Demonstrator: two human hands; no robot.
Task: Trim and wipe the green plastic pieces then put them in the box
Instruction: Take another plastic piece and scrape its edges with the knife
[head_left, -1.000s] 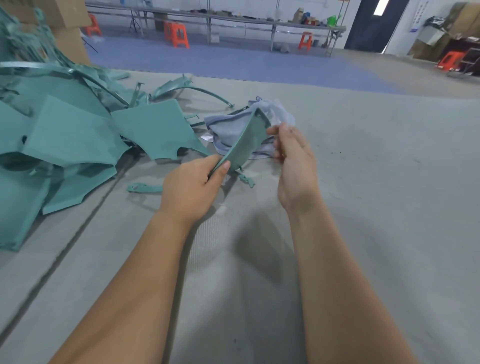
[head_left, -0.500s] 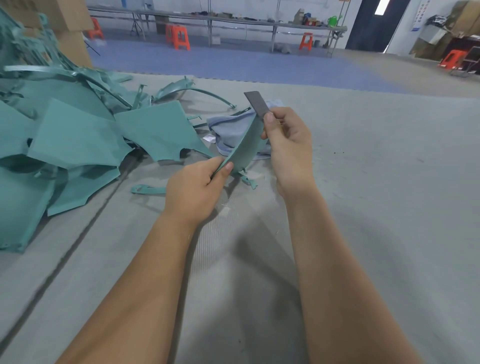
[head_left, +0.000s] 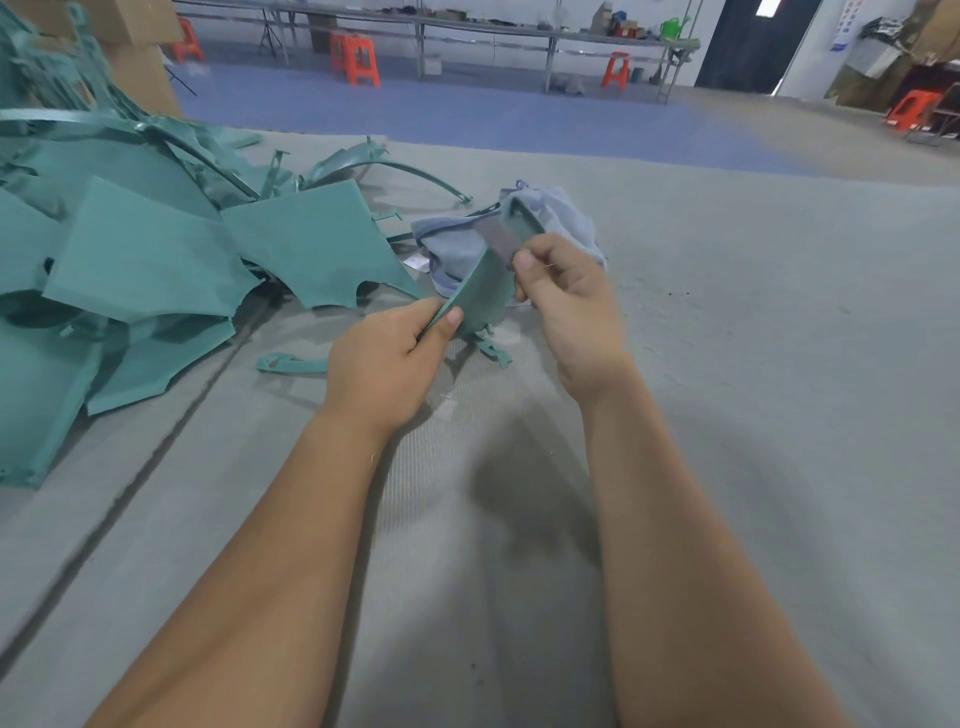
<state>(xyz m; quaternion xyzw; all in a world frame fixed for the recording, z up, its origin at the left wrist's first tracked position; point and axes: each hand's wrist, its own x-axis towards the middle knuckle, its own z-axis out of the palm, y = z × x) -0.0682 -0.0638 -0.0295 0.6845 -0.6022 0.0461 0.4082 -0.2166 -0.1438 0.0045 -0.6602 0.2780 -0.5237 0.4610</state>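
Green plastic piece (head_left: 485, 291) hangs between our hands, its near corner pinched under our left hand's (head_left: 387, 364) thumb to steady it, while our right hand (head_left: 569, 306) curls round a grey blade (head_left: 500, 243) laid against its upper edge, apparently trimming.

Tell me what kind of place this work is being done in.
Probably a workshop or small factory floor: a heap of green plastic pieces beside the worker, long metal workbenches, orange stools and stacked cardboard boxes.
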